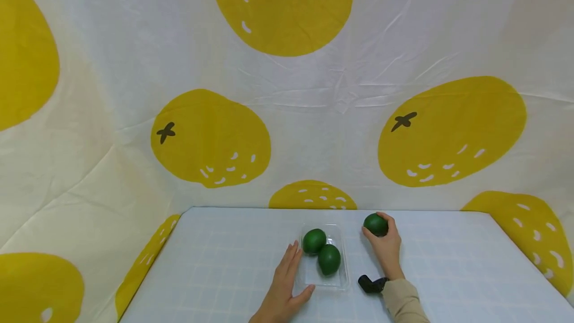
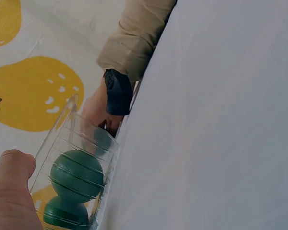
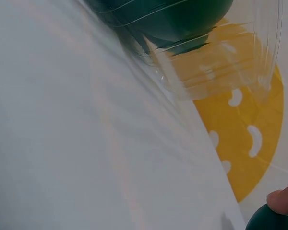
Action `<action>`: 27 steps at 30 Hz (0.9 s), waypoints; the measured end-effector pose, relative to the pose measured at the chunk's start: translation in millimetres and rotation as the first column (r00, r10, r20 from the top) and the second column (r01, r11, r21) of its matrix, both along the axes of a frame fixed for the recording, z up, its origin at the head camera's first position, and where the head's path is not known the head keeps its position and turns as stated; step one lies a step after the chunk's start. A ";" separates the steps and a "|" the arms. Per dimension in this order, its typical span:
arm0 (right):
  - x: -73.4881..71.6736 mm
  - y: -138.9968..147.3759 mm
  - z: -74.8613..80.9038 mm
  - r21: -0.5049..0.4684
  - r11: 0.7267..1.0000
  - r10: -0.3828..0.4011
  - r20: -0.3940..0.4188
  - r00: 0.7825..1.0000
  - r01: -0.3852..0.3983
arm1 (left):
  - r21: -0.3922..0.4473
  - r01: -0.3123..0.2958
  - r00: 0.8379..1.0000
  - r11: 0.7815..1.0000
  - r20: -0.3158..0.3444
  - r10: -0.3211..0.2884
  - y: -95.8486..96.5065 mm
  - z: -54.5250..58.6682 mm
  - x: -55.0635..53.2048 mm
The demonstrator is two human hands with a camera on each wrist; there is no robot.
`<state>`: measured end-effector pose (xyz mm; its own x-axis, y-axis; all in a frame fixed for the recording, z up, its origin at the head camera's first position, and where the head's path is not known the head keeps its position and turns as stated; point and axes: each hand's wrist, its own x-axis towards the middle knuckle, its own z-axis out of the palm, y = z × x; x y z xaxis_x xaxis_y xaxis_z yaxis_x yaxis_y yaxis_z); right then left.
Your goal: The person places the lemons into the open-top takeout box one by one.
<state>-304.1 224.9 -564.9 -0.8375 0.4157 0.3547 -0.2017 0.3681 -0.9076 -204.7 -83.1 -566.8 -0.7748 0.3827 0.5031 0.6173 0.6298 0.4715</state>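
A clear plastic container (image 1: 314, 279) lies on the table with two dark green, egg-shaped fruits inside, one fruit (image 1: 314, 241) behind the other fruit (image 1: 329, 259). My left hand (image 1: 283, 282) rests along the container's left side with its fingers straight, the thumb near the front edge. In the left wrist view, that thumb (image 2: 12, 187) is beside the clear wall. To the right of the container, my right hand (image 1: 386, 243) grips a third green fruit (image 1: 374, 224) between thumb and fingers. Only part of this fruit (image 3: 269, 219) shows in the right wrist view.
A pale checked cloth (image 1: 224, 263) covers the table. Behind it hangs a white curtain (image 1: 314, 138) printed with yellow fruit. A black wrist camera (image 1: 369, 284) is strapped to the right wrist, below a beige sleeve (image 1: 403, 300).
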 end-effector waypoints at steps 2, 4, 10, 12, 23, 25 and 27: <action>3.7 -0.9 1.5 -0.008 1.000 0.005 0.007 1.000 -0.005 | 0.004 -0.001 1.000 1.000 -0.013 0.001 0.5 -0.2 0.1; 8.0 -2.1 3.1 -0.009 1.000 0.013 0.017 1.000 -0.013 | 0.015 0.003 1.000 1.000 -0.023 -0.003 1.1 -0.6 0.2; 19.3 -5.6 3.9 -0.008 0.999 0.035 0.049 0.998 -0.034 | 0.017 0.008 0.999 1.000 -0.035 -0.007 2.2 0.6 0.4; 22.2 -6.4 5.0 -0.018 0.999 0.043 0.049 0.998 -0.043 | 0.016 0.007 1.000 1.000 -0.027 -0.007 2.6 1.6 0.4; 31.2 -20.0 27.5 -0.041 0.991 0.124 -0.039 0.991 -0.126 | 0.002 0.005 1.000 1.000 -0.009 -0.005 1.8 2.5 0.5; 33.2 -24.5 34.4 -0.036 0.987 0.151 -0.067 0.986 -0.154 | 0.000 0.003 1.000 1.000 -0.019 -0.003 1.3 1.1 0.2; 35.6 -28.7 41.0 -0.037 0.982 0.183 -0.087 0.979 -0.187 | 0.005 0.005 1.000 1.000 -0.030 -0.005 0.8 -0.1 -0.2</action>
